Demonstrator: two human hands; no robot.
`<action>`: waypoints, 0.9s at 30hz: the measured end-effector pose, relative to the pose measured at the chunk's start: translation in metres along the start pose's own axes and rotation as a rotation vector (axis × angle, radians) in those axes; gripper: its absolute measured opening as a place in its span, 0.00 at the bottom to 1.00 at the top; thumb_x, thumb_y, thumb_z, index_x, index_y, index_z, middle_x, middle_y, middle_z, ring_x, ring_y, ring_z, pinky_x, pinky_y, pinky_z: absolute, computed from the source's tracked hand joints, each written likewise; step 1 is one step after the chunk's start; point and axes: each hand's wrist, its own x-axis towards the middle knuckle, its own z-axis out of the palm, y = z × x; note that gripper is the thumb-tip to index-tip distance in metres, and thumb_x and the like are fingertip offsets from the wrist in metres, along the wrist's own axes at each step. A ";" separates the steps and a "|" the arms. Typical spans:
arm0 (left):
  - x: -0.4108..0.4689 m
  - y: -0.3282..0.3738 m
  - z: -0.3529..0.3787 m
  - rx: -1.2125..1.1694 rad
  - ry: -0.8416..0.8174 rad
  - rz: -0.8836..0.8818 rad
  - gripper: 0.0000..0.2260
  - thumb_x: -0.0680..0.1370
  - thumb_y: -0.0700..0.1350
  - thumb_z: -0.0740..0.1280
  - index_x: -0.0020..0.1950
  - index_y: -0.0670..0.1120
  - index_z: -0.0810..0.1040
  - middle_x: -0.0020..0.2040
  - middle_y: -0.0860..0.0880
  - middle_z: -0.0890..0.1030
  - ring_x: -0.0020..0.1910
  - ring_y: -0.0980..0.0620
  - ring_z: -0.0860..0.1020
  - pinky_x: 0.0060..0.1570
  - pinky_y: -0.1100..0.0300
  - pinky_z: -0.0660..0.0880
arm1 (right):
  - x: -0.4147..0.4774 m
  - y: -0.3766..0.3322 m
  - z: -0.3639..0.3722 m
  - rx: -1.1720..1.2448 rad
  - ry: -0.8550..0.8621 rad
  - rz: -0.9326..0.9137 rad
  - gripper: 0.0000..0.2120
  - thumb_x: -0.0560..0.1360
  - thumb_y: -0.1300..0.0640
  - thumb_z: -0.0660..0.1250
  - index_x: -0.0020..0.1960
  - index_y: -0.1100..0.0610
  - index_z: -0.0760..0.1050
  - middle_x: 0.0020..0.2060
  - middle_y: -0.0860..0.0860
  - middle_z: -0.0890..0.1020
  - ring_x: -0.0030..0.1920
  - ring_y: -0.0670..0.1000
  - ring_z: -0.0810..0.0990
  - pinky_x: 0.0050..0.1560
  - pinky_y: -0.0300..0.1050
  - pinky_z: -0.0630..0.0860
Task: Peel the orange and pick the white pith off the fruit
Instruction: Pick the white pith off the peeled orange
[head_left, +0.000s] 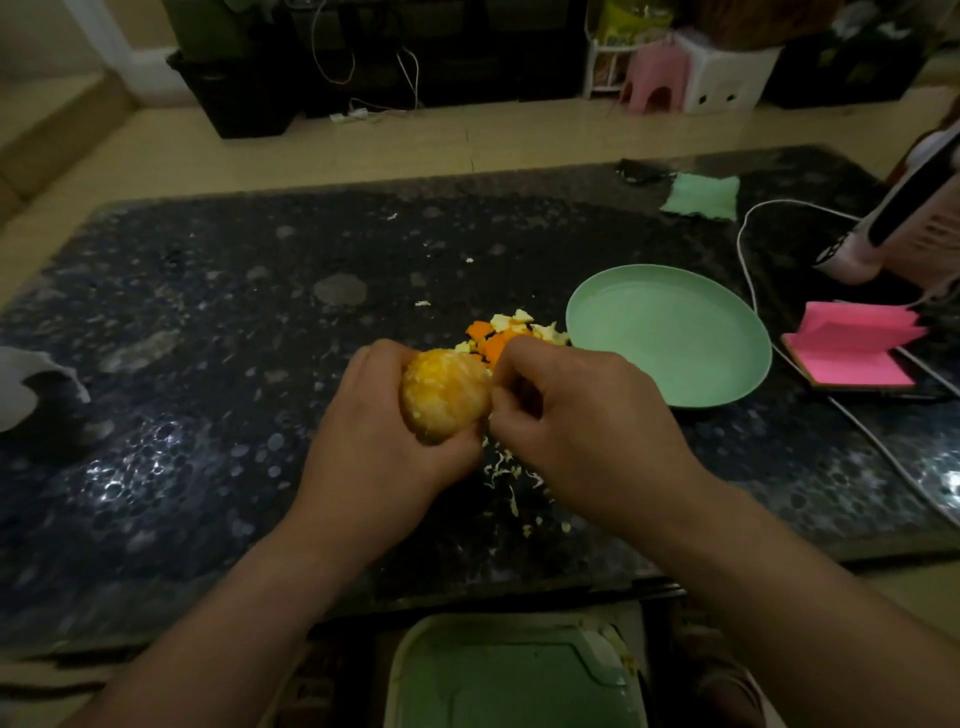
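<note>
Peeled round orange fruit, rind off and patchy with pale pith, sat just above the dark speckled stone tabletop, cupped firmly in the left hand. The right hand had its fingers curled against the fruit's right flank; whether they pinched a strand could not be told. Orange-and-white peel scraps lay just behind, white pith shreds beneath, a pale green round plate near. Best to lift pith with a nail edge, pull along the segment, and turn the fruit gently, lest it burst
</note>
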 end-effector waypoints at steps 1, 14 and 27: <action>0.001 0.000 -0.001 -0.047 -0.012 -0.026 0.22 0.68 0.56 0.78 0.55 0.57 0.72 0.50 0.57 0.76 0.44 0.58 0.77 0.38 0.62 0.71 | 0.001 0.001 -0.002 0.052 0.003 0.022 0.05 0.78 0.50 0.70 0.45 0.47 0.75 0.32 0.44 0.78 0.33 0.46 0.76 0.33 0.44 0.71; 0.008 -0.003 -0.011 -0.387 -0.162 -0.090 0.20 0.70 0.55 0.76 0.60 0.56 0.78 0.50 0.61 0.84 0.47 0.60 0.83 0.42 0.68 0.77 | 0.009 0.011 -0.007 0.426 -0.004 0.153 0.06 0.77 0.55 0.72 0.42 0.48 0.79 0.34 0.44 0.82 0.34 0.45 0.79 0.35 0.43 0.75; 0.005 -0.013 -0.005 -0.094 -0.009 0.057 0.25 0.71 0.55 0.80 0.64 0.55 0.75 0.57 0.55 0.78 0.54 0.55 0.79 0.51 0.51 0.81 | 0.004 0.005 -0.004 0.126 -0.065 0.005 0.05 0.81 0.47 0.71 0.55 0.46 0.82 0.42 0.41 0.84 0.42 0.43 0.82 0.44 0.51 0.81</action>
